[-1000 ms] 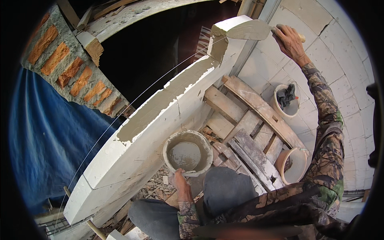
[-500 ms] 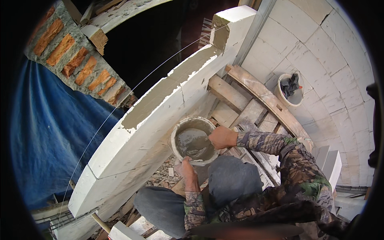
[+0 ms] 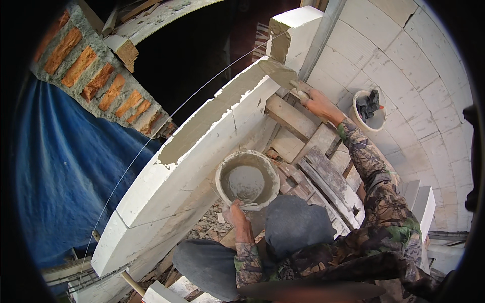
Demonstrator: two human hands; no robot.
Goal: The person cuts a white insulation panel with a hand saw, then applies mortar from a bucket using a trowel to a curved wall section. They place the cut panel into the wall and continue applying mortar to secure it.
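My left hand [image 3: 238, 218] is closed on the near rim of a round bucket [image 3: 219, 186], which holds grey wet mortar [image 3: 245, 183]. With my right arm stretched forward, my right hand [image 3: 319, 105] grips a trowel [image 3: 300, 90] at the far end of the white block wall [image 3: 194, 177]. The trowel's blade is coated in mortar and hard to tell from the mortar layer [image 3: 212, 113] spread along the wall's top. Just beyond it a white block [image 3: 298, 33] stands on the wall, mortar on its near end face.
A taut string [image 3: 189, 96] runs along the wall's far side. Wooden planks [image 3: 290, 118] and a pallet-like stack lie right of the wall. A second bucket [image 3: 375, 121] with a dark glove stands by the tall block wall [image 3: 404, 86]. Blue sheeting [image 3: 76, 166] hangs at left below broken brickwork [image 3: 96, 83].
My right hand has left the bucket and reached forward to the wall's far end with the trowel. My left hand stays on the bucket rim. The mortar in the bucket looks more level.
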